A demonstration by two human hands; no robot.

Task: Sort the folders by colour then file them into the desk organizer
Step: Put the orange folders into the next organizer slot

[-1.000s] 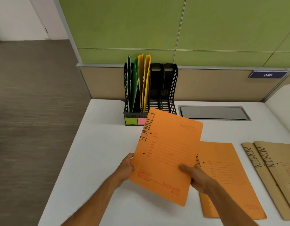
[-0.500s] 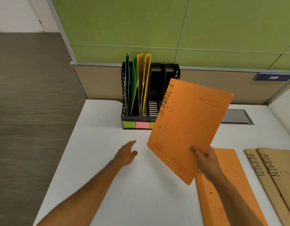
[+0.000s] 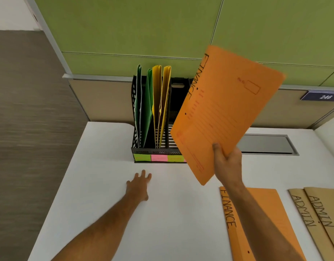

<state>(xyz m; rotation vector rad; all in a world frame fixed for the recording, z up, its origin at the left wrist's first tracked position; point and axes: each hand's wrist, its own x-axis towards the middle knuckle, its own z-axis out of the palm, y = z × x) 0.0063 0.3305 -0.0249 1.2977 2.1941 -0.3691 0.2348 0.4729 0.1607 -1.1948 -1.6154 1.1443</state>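
My right hand (image 3: 227, 162) grips the lower edge of an orange folder (image 3: 224, 112) marked FINANCE, held up tilted in front of the right side of the black desk organizer (image 3: 136, 110). The organizer holds green folders (image 3: 146, 110) in its left slot and yellow folders (image 3: 161, 102) beside them; its right slots are partly hidden behind the raised folder. My left hand (image 3: 138, 185) reaches forward over the white desk (image 3: 106, 166) with fingers straight, holding nothing. A second orange FINANCE folder (image 3: 265, 219) lies flat at the lower right.
Brown folders (image 3: 316, 213) marked ADMIN lie at the desk's right edge. A grey cable hatch (image 3: 265, 144) is set into the desk behind. Green partition panels rise at the back. Floor drops off to the left of the desk.
My left hand let go of the orange folder and moved forward over the desk. My right hand raised the folder up and to the right, toward the organizer.
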